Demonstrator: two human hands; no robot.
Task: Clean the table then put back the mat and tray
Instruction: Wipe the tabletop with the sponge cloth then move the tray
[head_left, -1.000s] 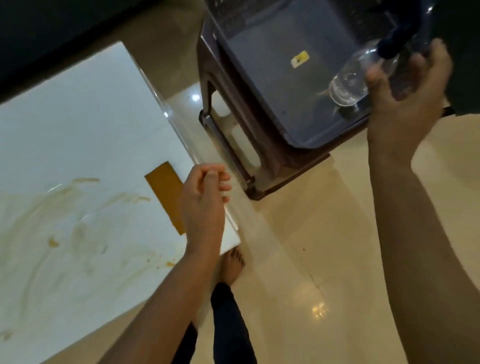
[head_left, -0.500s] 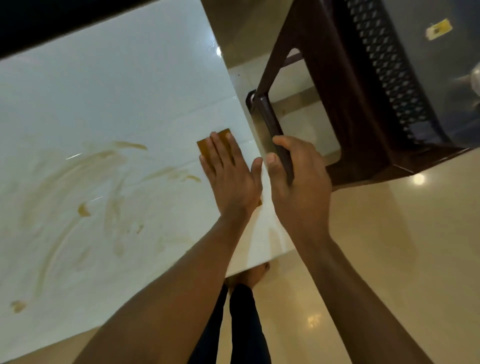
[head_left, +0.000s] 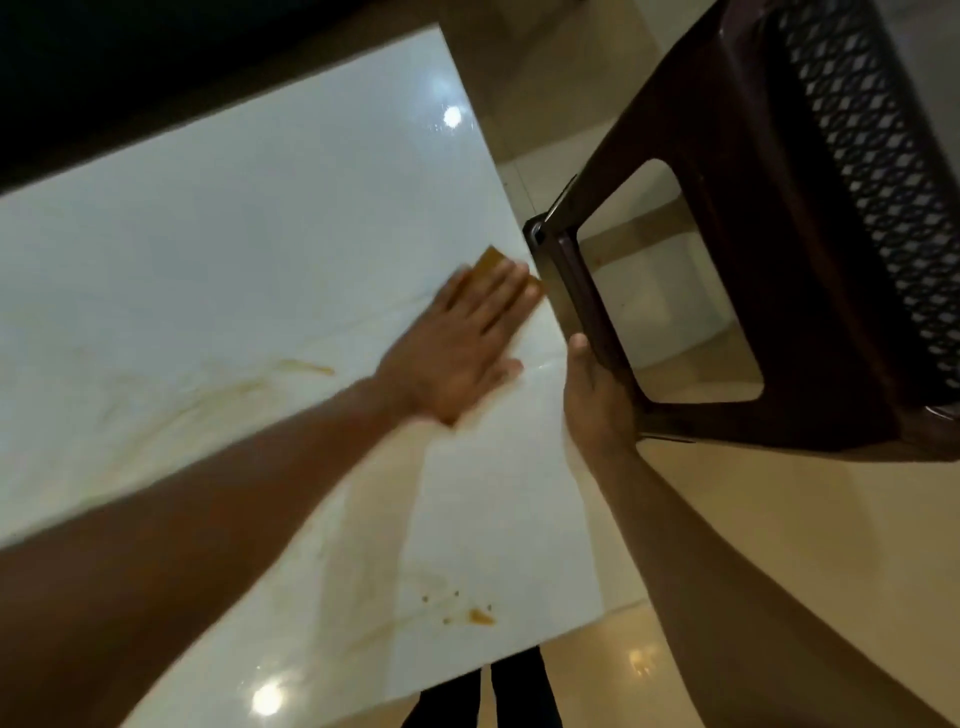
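Observation:
A white glossy table (head_left: 234, 249) fills the left of the view, streaked with brown smears (head_left: 311, 368) and a few brown spots (head_left: 480, 617) near its front right corner. My left hand (head_left: 457, 343) lies flat, fingers straight, pressing a small brown wiping pad (head_left: 489, 260) against the table close to its right edge. Only the pad's far end shows beyond my fingers. My right hand (head_left: 597, 395) is just off the table's right edge, its fingers wrapped round the leg of a dark brown plastic stool (head_left: 727, 234). No mat or tray is in view.
The stool stands right against the table's right edge, its lattice top (head_left: 872, 156) at the upper right. Shiny beige floor tiles (head_left: 779, 519) lie to the right and in front. My dark trouser legs (head_left: 519, 696) show below the table's front edge.
My left hand has slid the pad farther along the table's right edge, away from me. My right hand, which came down from the stool top a second ago, stays at the stool's leg.

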